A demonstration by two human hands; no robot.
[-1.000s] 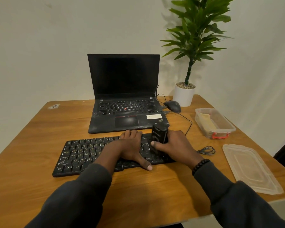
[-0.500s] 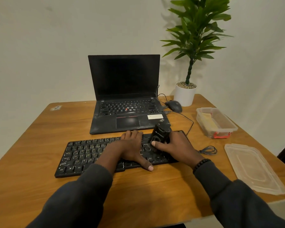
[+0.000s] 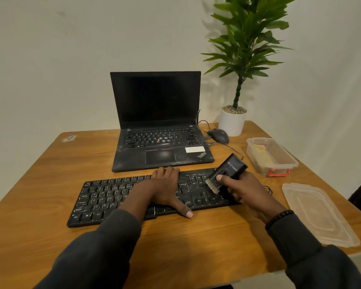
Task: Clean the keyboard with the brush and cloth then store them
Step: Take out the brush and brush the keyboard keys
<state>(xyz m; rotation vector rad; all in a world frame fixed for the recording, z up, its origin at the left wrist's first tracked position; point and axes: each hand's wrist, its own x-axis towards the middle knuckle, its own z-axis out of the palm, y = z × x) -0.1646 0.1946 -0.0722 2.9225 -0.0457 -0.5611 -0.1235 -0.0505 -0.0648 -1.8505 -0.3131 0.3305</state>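
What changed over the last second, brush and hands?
The right hand carried the brush rightward along the keyboard toward its right end and tipped it over, so the bristles now show. The grip on the brush is unchanged. The left hand stayed flat on the keys; the container and lid stayed put.

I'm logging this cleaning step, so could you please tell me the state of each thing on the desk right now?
keyboard: flat on the desk, held down by the left hand
brush: gripped by the right hand, tilted, bristles on the right-end keys
laptop: open, screen dark
container: open, yellow cloth inside
lid: off, lying flat beside the container
mouse: untouched
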